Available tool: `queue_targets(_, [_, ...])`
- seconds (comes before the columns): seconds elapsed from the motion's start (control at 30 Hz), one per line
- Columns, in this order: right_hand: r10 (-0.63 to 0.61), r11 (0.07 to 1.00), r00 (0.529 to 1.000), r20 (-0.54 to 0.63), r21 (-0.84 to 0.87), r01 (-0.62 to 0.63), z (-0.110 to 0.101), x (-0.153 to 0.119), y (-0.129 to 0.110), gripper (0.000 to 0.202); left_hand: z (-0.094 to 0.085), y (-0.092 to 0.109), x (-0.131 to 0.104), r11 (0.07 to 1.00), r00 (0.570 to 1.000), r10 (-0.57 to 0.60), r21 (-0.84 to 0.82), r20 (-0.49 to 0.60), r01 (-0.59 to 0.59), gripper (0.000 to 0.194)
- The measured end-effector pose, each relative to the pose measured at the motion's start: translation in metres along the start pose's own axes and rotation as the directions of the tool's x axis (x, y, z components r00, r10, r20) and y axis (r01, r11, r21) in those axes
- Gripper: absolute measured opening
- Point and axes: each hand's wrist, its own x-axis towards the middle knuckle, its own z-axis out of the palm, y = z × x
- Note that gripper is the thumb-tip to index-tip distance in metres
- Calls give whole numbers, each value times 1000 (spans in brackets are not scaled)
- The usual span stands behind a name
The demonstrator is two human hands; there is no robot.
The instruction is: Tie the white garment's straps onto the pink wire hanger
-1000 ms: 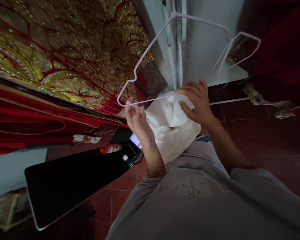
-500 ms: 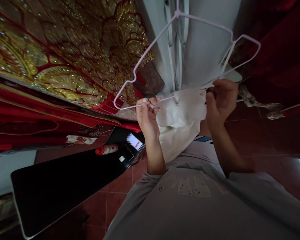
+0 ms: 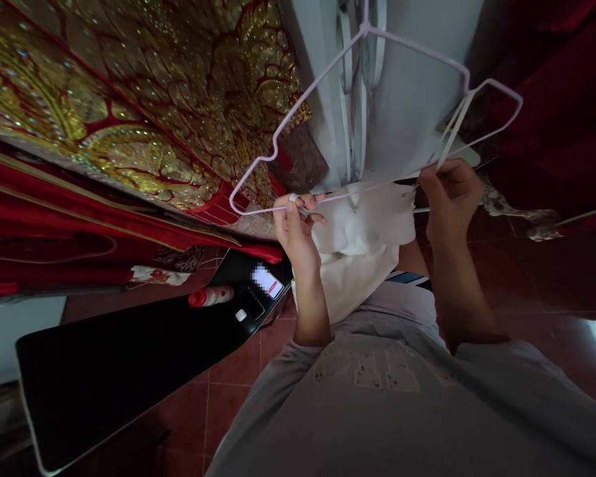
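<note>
Left grip: our left hand [image 3: 298, 228] has its thumb and fingers closed around the lower bar of the pale pink hanger [image 3: 365, 29], near its left end; a small white piece shows at those fingers, and we cannot tell whether it is a strap.
Right grip: our right hand [image 3: 451, 199] pinches the lower end of a white strap [image 3: 455, 130]; whether it catches the bar too, we cannot tell.
Hanger: in front of us, neck uppermost, with the lower bar rising toward the right.
Strap: slants from the notch on the right down to our fingertips, looking fairly taut.
White cloth [image 3: 362, 228]: bunched just below the bar, above our lap.
Strap handling: we would do best with a light, steady pull, so the strap sits deep in its notch without twisting.
Bar handling: a firm left hold should stop the hanger swinging as we tug.
Embroidered fabric [image 3: 169, 79]: near the hanger's left end, so we should guard against snagging its beadwork.
</note>
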Motion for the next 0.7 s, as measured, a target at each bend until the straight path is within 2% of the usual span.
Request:
queue_targets(0.13, [-104, 994, 994, 39, -32, 105, -10, 9, -9, 31, 2, 2, 2, 1000, 1000, 0, 10, -18, 0, 34])
queue_targets(0.2, [-157, 988, 985, 72, 22, 156, -15, 21, -15, 30, 3, 3, 2, 1000, 999, -9, 16, -34, 9, 30])
queue_targets(0.3, [-151, 978, 975, 164, 166, 124, -21, 43, -27, 19, 5, 4, 1, 1000, 998, -24, 14, -50, 25, 29])
queue_targets(0.4, [-168, 959, 956, 240, 265, 102, -25, 62, -38, 32, 5, 2, -1, 999, 999, -36, 1, -32, 36, 31])
queue_targets(0.47, [-220, 948, 941, 258, 286, 143, -28, 68, -42, 38, 5, 1, -1, 999, 999, -35, -2, -19, 35, 33])
queue_targets(0.53, [-254, 951, 935, 248, 241, 195, -34, 72, -43, 38, 3, 1, 0, 1000, 1000, -27, 0, -10, 27, 34])
queue_targets(0.6, [-226, 971, 949, 218, 125, 202, -42, 73, -41, 34, 1, 1, 1, 1000, 1000, -17, -4, 2, 17, 34])
queue_targets(0.7, [-90, 996, 976, 199, -8, 93, -55, 73, -36, 36, -2, 0, 5, 1000, 1000, -17, -23, 20, 17, 32])
